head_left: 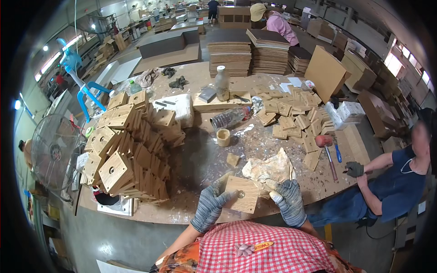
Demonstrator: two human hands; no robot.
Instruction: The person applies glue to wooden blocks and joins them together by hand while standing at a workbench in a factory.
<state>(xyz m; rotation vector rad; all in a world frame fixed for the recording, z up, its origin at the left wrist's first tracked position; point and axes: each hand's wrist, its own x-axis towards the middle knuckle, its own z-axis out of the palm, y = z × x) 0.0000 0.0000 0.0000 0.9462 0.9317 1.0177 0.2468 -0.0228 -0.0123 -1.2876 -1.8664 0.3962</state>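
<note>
My left hand (210, 203), in a grey knit glove, grips a square wooden plate (246, 193) with a round hole by its left edge. Close to the plate's right edge is my right hand (288, 202), gloved alike, its fingers bent at the near edge of a crumpled, stained cream cloth (272, 166). What the right fingers hold, if anything, is hidden. Beyond the plate lies a small square wooden piece (233, 159), and past it a small open tan cup (223, 137). To the left, a tall pile of similar wooden plates (119, 170) leans in rows.
More plates (296, 116) lie scattered on the right of the stained table (200, 150). Near them are a red mallet (324, 142) and a blue-handled tool (338, 154). A plastic bottle (227, 119) lies mid-table. A co-worker (387, 182) stands at the right; a fan (53, 152) is at the left.
</note>
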